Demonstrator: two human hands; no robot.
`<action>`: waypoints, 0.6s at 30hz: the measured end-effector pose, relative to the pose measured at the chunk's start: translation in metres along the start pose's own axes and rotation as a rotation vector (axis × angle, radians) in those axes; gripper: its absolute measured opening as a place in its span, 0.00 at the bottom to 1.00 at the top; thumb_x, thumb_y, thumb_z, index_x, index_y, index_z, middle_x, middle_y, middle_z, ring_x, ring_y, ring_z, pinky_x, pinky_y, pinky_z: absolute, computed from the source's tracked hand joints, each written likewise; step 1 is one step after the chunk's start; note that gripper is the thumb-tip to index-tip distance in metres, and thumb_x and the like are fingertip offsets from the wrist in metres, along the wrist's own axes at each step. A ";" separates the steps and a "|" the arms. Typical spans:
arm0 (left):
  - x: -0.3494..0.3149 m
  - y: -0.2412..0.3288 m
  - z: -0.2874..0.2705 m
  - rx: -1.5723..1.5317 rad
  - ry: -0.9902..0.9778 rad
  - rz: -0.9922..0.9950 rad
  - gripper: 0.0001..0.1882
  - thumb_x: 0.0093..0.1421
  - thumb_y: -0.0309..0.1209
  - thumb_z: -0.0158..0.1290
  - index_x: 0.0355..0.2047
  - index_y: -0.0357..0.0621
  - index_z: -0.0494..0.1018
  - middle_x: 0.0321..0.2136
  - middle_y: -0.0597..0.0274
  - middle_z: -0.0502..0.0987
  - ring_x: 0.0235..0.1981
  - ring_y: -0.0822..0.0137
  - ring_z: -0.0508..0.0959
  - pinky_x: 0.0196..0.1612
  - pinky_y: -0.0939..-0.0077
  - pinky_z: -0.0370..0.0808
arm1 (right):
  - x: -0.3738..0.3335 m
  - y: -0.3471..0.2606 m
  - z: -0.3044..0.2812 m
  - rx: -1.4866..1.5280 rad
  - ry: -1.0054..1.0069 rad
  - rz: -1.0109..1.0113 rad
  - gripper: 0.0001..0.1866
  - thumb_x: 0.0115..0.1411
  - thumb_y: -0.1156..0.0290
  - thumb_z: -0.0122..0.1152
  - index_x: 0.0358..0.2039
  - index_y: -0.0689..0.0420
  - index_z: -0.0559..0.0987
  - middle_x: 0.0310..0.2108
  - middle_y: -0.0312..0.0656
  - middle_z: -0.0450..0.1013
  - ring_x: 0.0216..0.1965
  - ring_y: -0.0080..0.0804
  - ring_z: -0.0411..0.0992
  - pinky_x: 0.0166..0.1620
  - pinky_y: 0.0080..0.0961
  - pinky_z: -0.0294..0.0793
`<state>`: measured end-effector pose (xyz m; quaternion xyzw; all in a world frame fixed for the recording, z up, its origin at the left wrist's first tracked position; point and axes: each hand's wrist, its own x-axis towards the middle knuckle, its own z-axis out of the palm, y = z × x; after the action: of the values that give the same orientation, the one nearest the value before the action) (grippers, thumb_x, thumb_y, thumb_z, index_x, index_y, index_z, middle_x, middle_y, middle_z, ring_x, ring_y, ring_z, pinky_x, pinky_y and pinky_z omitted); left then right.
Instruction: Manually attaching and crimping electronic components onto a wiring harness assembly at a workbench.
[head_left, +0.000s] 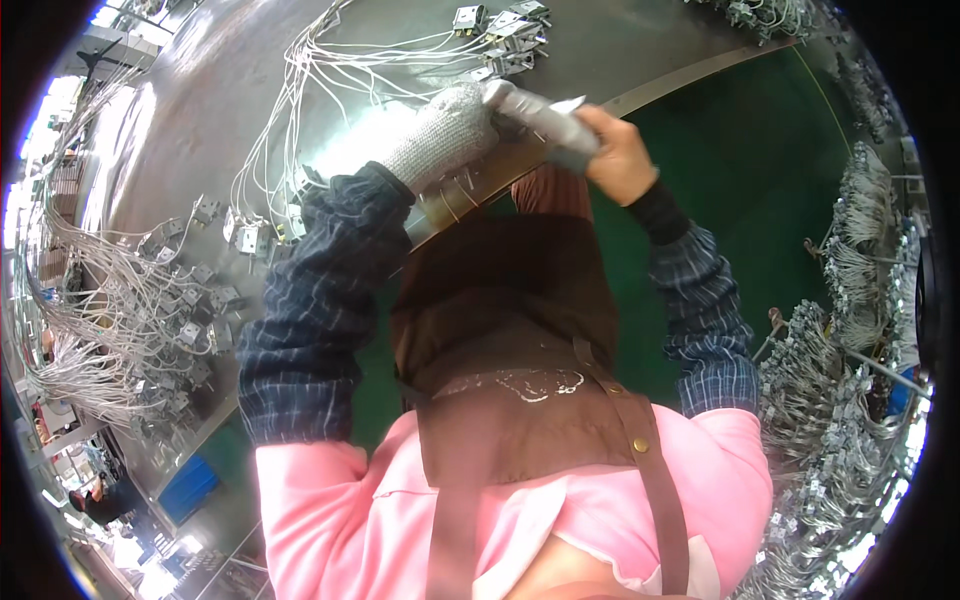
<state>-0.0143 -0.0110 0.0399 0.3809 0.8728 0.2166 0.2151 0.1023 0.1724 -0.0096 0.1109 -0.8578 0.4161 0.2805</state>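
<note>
My left hand (pixel 452 128), in a grey knitted glove, is over the near edge of the metal table. Its fingers look curled at one end of a long grey-white thing (pixel 545 118), perhaps a cloth glove; motion blurs it. At the other end, my bare right hand (pixel 622 158) grips it with bent fingers, out past the table edge. Just beyond my left hand, a bundle of thin white cables (pixel 300 75) lies on the table (pixel 215 110). Small metal connectors (pixel 510 40) sit at the bundle's far end, and more metal connectors (pixel 250 237) lie left of my left forearm.
A large heap of white cables (pixel 110 290) with metal ends covers the table's left part. Many cable bundles (pixel 860 240) hang on racks at the right. A blue bin (pixel 188 490) stands low on the left, near a distant person (pixel 100 500). The floor (pixel 720 130) is green.
</note>
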 end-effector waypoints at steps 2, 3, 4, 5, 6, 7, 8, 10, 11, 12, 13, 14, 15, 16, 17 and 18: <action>0.003 0.000 0.004 0.056 0.100 0.143 0.21 0.51 0.21 0.46 0.47 0.41 0.73 0.29 0.49 0.78 0.29 0.59 0.81 0.33 0.64 0.77 | 0.005 -0.012 -0.031 -0.039 0.082 0.144 0.20 0.44 0.76 0.61 0.42 0.53 0.78 0.30 0.44 0.70 0.30 0.48 0.73 0.32 0.39 0.74; 0.003 0.000 0.004 0.012 0.085 0.138 0.21 0.51 0.21 0.46 0.47 0.41 0.73 0.28 0.49 0.78 0.28 0.58 0.81 0.32 0.64 0.77 | 0.007 -0.011 -0.043 -0.279 0.003 0.087 0.19 0.46 0.75 0.60 0.42 0.51 0.78 0.29 0.43 0.70 0.29 0.46 0.74 0.31 0.38 0.74; 0.003 0.002 0.004 -0.032 0.070 0.131 0.21 0.51 0.21 0.46 0.47 0.41 0.72 0.27 0.48 0.78 0.27 0.58 0.81 0.31 0.64 0.77 | 0.009 -0.011 -0.053 -0.518 -0.078 0.028 0.19 0.47 0.75 0.59 0.43 0.50 0.78 0.28 0.42 0.69 0.27 0.44 0.74 0.30 0.37 0.74; 0.001 0.006 0.000 -0.030 0.038 0.075 0.21 0.51 0.21 0.46 0.47 0.41 0.72 0.27 0.49 0.78 0.27 0.59 0.81 0.31 0.64 0.77 | 0.011 -0.012 -0.057 -0.750 -0.152 -0.026 0.19 0.48 0.74 0.59 0.43 0.49 0.78 0.28 0.41 0.69 0.26 0.41 0.74 0.29 0.35 0.74; 0.000 0.011 -0.002 -0.029 0.007 0.018 0.20 0.51 0.21 0.47 0.47 0.41 0.73 0.27 0.50 0.79 0.27 0.60 0.81 0.31 0.64 0.77 | 0.015 -0.014 -0.058 -0.803 -0.181 -0.085 0.19 0.48 0.74 0.58 0.43 0.50 0.78 0.28 0.42 0.69 0.26 0.40 0.73 0.28 0.35 0.73; -0.002 0.016 -0.005 -0.027 -0.023 -0.040 0.20 0.51 0.22 0.48 0.46 0.41 0.73 0.26 0.50 0.79 0.26 0.61 0.81 0.30 0.65 0.77 | 0.019 -0.017 -0.058 -0.855 -0.210 -0.144 0.19 0.48 0.75 0.58 0.43 0.51 0.78 0.29 0.42 0.69 0.27 0.40 0.73 0.28 0.34 0.73; -0.006 0.023 -0.009 -0.025 -0.019 -0.042 0.19 0.52 0.23 0.49 0.46 0.42 0.73 0.26 0.51 0.79 0.26 0.63 0.81 0.29 0.65 0.77 | 0.026 -0.019 -0.059 -0.908 -0.240 -0.212 0.19 0.48 0.75 0.58 0.43 0.52 0.78 0.29 0.42 0.69 0.27 0.39 0.73 0.28 0.33 0.72; -0.012 0.032 -0.014 -0.022 -0.010 -0.048 0.17 0.53 0.26 0.51 0.45 0.42 0.74 0.25 0.53 0.79 0.24 0.65 0.80 0.28 0.66 0.77 | 0.039 -0.025 -0.065 -0.944 -0.281 -0.300 0.17 0.48 0.74 0.57 0.41 0.50 0.79 0.27 0.40 0.67 0.26 0.35 0.72 0.27 0.31 0.71; 0.012 -0.017 0.012 -0.140 -0.066 -0.051 0.16 0.54 0.31 0.54 0.44 0.44 0.75 0.25 0.54 0.79 0.22 0.67 0.79 0.24 0.67 0.75 | 0.053 -0.036 -0.059 -0.949 -0.292 -0.381 0.15 0.49 0.73 0.57 0.39 0.48 0.79 0.26 0.38 0.67 0.26 0.34 0.72 0.27 0.30 0.72; 0.016 -0.027 0.024 -0.141 -0.022 0.052 0.16 0.54 0.32 0.54 0.44 0.44 0.75 0.26 0.54 0.79 0.23 0.66 0.79 0.25 0.68 0.75 | 0.056 -0.038 -0.059 -0.978 -0.307 -0.423 0.12 0.50 0.71 0.57 0.38 0.47 0.79 0.25 0.37 0.67 0.26 0.32 0.72 0.27 0.29 0.72; 0.016 -0.033 0.025 -0.132 0.036 0.148 0.16 0.54 0.33 0.54 0.43 0.44 0.75 0.26 0.54 0.79 0.23 0.66 0.79 0.25 0.68 0.75 | 0.058 -0.039 -0.058 -1.028 -0.323 -0.457 0.11 0.51 0.69 0.56 0.37 0.47 0.79 0.25 0.36 0.67 0.26 0.31 0.72 0.27 0.28 0.71; 0.017 -0.034 0.022 -0.118 0.095 0.245 0.16 0.54 0.34 0.55 0.43 0.44 0.75 0.26 0.53 0.79 0.24 0.65 0.79 0.25 0.68 0.74 | 0.057 -0.041 -0.056 -1.056 -0.326 -0.448 0.11 0.52 0.69 0.55 0.36 0.47 0.79 0.26 0.36 0.67 0.26 0.31 0.72 0.27 0.28 0.71; 0.016 -0.019 0.014 0.027 0.050 0.220 0.16 0.54 0.32 0.54 0.43 0.42 0.75 0.29 0.51 0.79 0.29 0.61 0.80 0.31 0.67 0.76 | 0.055 -0.041 -0.056 -1.067 -0.299 -0.438 0.10 0.52 0.70 0.56 0.36 0.47 0.79 0.26 0.36 0.68 0.26 0.31 0.72 0.28 0.28 0.71; -0.004 0.021 -0.010 -0.044 -0.024 0.048 0.17 0.52 0.28 0.52 0.43 0.39 0.74 0.30 0.49 0.79 0.32 0.57 0.80 0.36 0.64 0.76 | 0.050 -0.039 -0.060 -1.085 -0.279 -0.408 0.10 0.51 0.70 0.56 0.36 0.48 0.79 0.26 0.36 0.68 0.26 0.30 0.72 0.28 0.28 0.72; -0.003 0.018 -0.009 -0.028 -0.003 0.060 0.15 0.52 0.27 0.51 0.42 0.39 0.74 0.29 0.47 0.78 0.33 0.54 0.80 0.36 0.62 0.76 | 0.051 -0.041 -0.059 -1.070 -0.284 -0.411 0.11 0.51 0.70 0.56 0.36 0.49 0.79 0.26 0.36 0.68 0.27 0.30 0.72 0.28 0.29 0.72; -0.004 0.014 -0.010 -0.011 0.015 0.073 0.14 0.51 0.25 0.50 0.40 0.38 0.75 0.29 0.45 0.78 0.34 0.52 0.80 0.37 0.61 0.76 | 0.053 -0.043 -0.057 -1.057 -0.289 -0.412 0.11 0.51 0.70 0.57 0.36 0.49 0.79 0.26 0.36 0.68 0.27 0.30 0.72 0.28 0.29 0.72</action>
<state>-0.0090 -0.0075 0.0564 0.4098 0.8586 0.2320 0.2024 0.0999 0.1921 0.0772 0.1763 -0.9392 -0.1508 0.2532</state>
